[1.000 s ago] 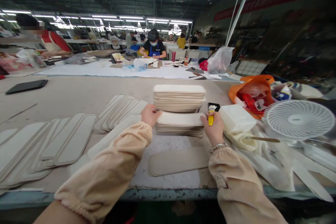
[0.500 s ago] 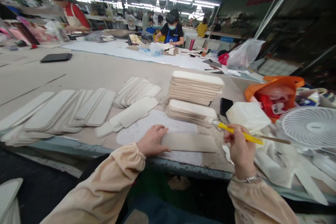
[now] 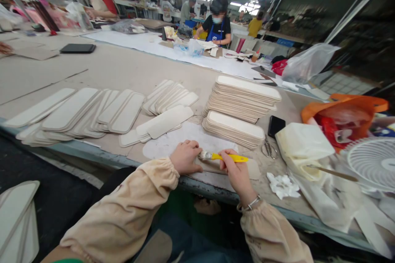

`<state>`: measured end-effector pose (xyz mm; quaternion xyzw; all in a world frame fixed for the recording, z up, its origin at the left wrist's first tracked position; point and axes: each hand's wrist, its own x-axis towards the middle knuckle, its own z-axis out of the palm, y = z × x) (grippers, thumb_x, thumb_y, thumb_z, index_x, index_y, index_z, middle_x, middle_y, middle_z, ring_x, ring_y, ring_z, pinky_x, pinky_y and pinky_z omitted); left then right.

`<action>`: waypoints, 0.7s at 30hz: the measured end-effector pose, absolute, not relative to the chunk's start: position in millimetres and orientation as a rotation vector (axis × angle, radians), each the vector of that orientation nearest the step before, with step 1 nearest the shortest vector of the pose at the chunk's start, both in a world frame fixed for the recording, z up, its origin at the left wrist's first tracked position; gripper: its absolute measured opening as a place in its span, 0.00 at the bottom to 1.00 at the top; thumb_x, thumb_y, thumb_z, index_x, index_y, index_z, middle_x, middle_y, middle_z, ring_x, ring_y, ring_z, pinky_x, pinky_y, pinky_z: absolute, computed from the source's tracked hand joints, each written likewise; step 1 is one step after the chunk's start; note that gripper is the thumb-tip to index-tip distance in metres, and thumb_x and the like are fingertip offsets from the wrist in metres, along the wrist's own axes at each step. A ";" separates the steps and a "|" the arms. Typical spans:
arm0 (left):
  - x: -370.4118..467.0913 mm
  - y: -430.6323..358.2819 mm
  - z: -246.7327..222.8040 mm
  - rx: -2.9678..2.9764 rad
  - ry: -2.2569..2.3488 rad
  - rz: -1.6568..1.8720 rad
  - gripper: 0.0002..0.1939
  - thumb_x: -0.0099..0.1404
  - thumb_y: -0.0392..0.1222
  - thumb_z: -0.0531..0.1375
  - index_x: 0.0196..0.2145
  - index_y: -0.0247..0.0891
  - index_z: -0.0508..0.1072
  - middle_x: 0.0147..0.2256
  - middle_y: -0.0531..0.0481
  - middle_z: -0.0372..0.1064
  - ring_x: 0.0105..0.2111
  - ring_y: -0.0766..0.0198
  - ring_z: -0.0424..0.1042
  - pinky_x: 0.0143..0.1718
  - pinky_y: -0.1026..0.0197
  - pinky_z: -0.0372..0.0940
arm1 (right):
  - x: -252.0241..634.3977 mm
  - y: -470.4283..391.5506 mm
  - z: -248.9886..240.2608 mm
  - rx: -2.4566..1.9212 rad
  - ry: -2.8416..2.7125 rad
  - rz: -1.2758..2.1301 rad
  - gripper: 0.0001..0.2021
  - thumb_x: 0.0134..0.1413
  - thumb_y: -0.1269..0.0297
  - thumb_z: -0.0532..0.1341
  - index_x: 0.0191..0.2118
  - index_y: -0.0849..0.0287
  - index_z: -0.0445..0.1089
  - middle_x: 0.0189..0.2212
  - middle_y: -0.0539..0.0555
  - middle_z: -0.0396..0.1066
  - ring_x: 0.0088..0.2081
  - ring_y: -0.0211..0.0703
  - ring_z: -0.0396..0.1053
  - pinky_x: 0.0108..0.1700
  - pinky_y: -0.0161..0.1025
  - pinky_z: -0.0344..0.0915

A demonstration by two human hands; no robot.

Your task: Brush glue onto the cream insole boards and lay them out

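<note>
A beige rounded-end panel (image 3: 253, 169) lies flat near the table's front edge, partly covered by my hands. My left hand (image 3: 185, 157) holds its left end, with bent fingers and the thumb on either side. Pinched in my right hand (image 3: 236, 172) is a yellow-handled paintbrush (image 3: 216, 156). Its pale bristles point left, low over the panel beside my left fingers; whether they touch it I cannot tell. Beneath the panel is a white paper sheet (image 3: 197, 133). Behind stand two neat stacks of similar panels, a taller stack (image 3: 243, 98) and a shorter stack (image 3: 234, 129).
Fanned panels (image 3: 74, 111) spread across the left. At right are a black phone (image 3: 276, 126), scissors (image 3: 269, 148), a crumpled tissue (image 3: 282, 185), a whitish container (image 3: 304, 141) with a stick, a white fan (image 3: 375, 162) and an orange bag (image 3: 345, 104). A co-worker (image 3: 217, 24) sits across the table.
My right hand has brought the paintbrush leftward from beside the container to over the panel. My left hand stays at the panel's left end. The camera view has shifted.
</note>
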<state>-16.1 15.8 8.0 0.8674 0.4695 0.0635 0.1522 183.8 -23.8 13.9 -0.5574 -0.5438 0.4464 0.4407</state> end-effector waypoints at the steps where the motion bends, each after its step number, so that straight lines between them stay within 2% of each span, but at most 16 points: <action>1: -15.5 15.4 8.8 2.490 1.356 0.179 0.31 0.49 0.59 0.66 0.48 0.42 0.72 0.49 0.43 0.66 0.49 0.48 0.64 0.51 0.49 0.61 | 182.0 -22.8 13.0 -1.402 -1.374 1.095 0.13 0.59 0.54 0.56 0.30 0.57 0.66 0.17 0.45 0.62 0.21 0.36 0.58 0.26 0.34 0.54; 5: -13.6 14.4 10.8 2.475 1.400 0.141 0.29 0.49 0.59 0.66 0.46 0.43 0.73 0.49 0.43 0.66 0.49 0.48 0.64 0.50 0.49 0.61 | 186.2 -21.6 13.1 -1.482 -1.433 1.043 0.12 0.58 0.55 0.56 0.29 0.57 0.66 0.16 0.44 0.62 0.22 0.37 0.61 0.30 0.35 0.57; 16: -11.5 12.9 11.6 2.498 1.411 0.122 0.27 0.50 0.56 0.66 0.46 0.41 0.73 0.50 0.42 0.66 0.49 0.47 0.64 0.49 0.48 0.62 | 272.9 -33.3 24.9 -1.819 -1.365 0.684 0.13 0.53 0.54 0.56 0.24 0.56 0.66 0.15 0.46 0.63 0.23 0.41 0.63 0.32 0.38 0.58; 21: -12.2 14.0 10.0 2.487 1.401 0.155 0.26 0.50 0.55 0.66 0.46 0.42 0.74 0.50 0.41 0.66 0.49 0.47 0.64 0.51 0.48 0.61 | 303.5 -38.0 24.9 -1.943 -1.307 0.556 0.13 0.51 0.52 0.56 0.27 0.55 0.68 0.15 0.47 0.64 0.21 0.43 0.64 0.29 0.39 0.57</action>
